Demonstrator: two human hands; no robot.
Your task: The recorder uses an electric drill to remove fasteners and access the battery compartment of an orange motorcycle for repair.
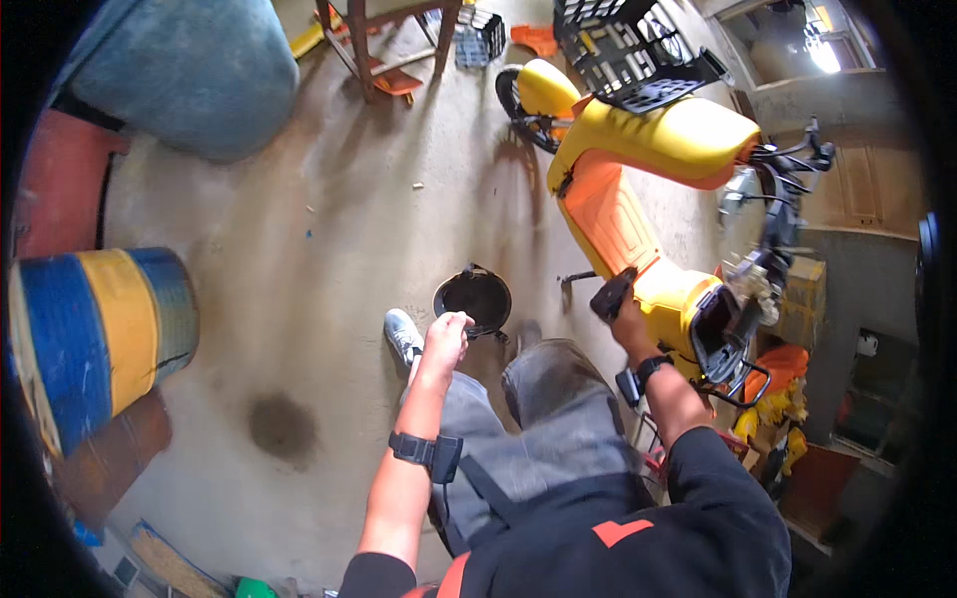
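Black and round, a container [471, 291] sits on the floor [349, 249] near the middle of your view, just beyond your knees, its hollow side facing up. Your left grip [449, 337] hangs at its 7 o'clock edge in the view, fingers curled in; you cannot tell from here whether they pinch anything, or whether they touch the rim. A pale shoe [403, 334] shows just beside that grip, toward 9 o'clock.

Your right grip [628, 325] is closed around a dark piece [612, 294], too blurred to name, at about 3 o'clock of the container. Behind it, toward 2 o'clock, stands the yellow scooter [663, 130], its handlebar [783, 189] farther out and its kickstand [575, 277] reaching to the floor; whether the piece touches the scooter cannot be told. Each of your forearms wears a dark strap with a small box.

A black crate [633, 60] shows at 1 o'clock, over the scooter's upper edge. Wooden legs [361, 45] stand between 11 and 12 o'clock, a bulky blue-grey thing [194, 75] at 10. A blue and yellow drum [115, 334] lies near 9 o'clock, and a dark stain [282, 429] marks the floor at 8.
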